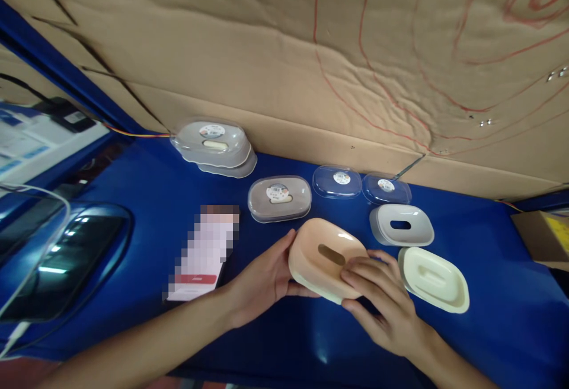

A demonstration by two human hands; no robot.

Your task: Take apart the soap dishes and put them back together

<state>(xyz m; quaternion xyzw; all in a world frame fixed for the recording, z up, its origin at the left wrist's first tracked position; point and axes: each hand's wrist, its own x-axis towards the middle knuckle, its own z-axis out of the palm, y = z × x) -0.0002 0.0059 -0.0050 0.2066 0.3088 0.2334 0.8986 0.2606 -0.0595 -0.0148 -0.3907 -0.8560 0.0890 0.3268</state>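
Note:
A peach oval dish [317, 241] with a slot in its middle is held tilted above the blue table, a pale yellow-green edge showing beneath it. My left hand [267, 282] grips its left side, thumb near the rim and fingers underneath. On the right side my right hand [384, 297] clasps it, fingers over the rim and inside the dish. Just right of that hand lies a pale yellow dish [438, 279], and behind this sits a white slotted dish [411, 223].
Behind are a clear-lidded grey dish [258, 202], stacked lidded dishes [229, 149] and two clear lids [326, 182] [398, 194]. Left are a phone [202, 252], a dark tablet [84, 258] and cables. Cardboard [267, 51] stands behind; a box [537, 238] is at right.

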